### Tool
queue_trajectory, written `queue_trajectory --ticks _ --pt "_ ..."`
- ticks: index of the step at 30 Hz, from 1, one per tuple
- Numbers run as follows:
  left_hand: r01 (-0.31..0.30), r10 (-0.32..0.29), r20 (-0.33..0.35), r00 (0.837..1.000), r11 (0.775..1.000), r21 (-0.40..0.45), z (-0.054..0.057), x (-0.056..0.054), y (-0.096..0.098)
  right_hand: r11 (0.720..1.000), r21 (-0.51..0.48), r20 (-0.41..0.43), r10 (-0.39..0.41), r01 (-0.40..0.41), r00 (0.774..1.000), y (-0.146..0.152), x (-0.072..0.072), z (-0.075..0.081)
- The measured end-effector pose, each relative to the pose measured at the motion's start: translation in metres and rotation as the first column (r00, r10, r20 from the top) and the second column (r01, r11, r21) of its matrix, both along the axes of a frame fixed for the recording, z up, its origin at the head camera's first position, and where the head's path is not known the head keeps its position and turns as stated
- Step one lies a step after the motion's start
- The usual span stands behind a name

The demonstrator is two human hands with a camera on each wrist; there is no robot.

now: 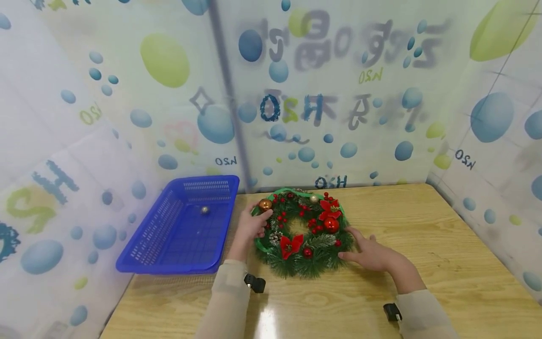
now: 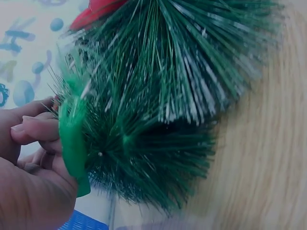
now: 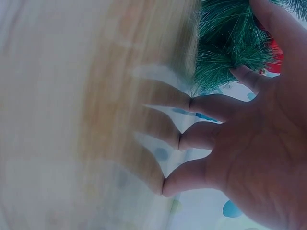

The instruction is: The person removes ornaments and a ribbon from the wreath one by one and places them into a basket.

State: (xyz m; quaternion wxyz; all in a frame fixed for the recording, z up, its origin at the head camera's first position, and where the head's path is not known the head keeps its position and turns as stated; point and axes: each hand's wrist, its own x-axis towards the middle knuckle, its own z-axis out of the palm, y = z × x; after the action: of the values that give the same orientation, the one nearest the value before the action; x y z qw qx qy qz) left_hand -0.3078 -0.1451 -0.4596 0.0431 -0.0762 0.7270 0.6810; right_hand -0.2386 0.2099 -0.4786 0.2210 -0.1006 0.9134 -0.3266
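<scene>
A green Christmas wreath point(image 1: 302, 268) lies on the table, trimmed with red flowers, berries, pine cones and shiny balls. At its left edge my left hand point(image 1: 250, 226) grips the rim beside a copper ball point(image 1: 265, 204). The left wrist view shows curled fingers point(image 2: 41, 129) against a green ribbon point(image 2: 72, 139) on the wreath. My right hand point(image 1: 374, 254) is at the wreath's right side, fingers spread. In the right wrist view, several of its fingertips touch the table, while the thumb and a finger reach the pine needles point(image 3: 225, 67).
To the left a blue plastic basket point(image 1: 190, 249) stands on a woven mat, with a small gold ball point(image 1: 205, 210) inside. The wooden table point(image 1: 444, 245) extends to the right. A printed curtain point(image 1: 351, 141) hangs behind and at both sides.
</scene>
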Motion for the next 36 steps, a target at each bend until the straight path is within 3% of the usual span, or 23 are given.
queue_trajectory --ticks 12,27,36 --pt "-0.054 0.059 -0.079 0.995 0.996 0.067 0.012 0.007 0.003 1.0 -0.001 0.003 0.005 -0.005 1.0 -0.001 0.001 0.003" --pt "-0.033 0.049 -0.135 0.99 0.993 0.117 0.026 0.013 0.002 1.0 -0.005 0.0 0.012 -0.012 1.0 -0.001 -0.001 0.003" --pt "-0.028 0.049 -0.152 0.987 0.991 0.134 0.04 0.019 0.003 1.0 -0.004 -0.013 0.014 -0.014 1.0 -0.001 0.0 0.003"
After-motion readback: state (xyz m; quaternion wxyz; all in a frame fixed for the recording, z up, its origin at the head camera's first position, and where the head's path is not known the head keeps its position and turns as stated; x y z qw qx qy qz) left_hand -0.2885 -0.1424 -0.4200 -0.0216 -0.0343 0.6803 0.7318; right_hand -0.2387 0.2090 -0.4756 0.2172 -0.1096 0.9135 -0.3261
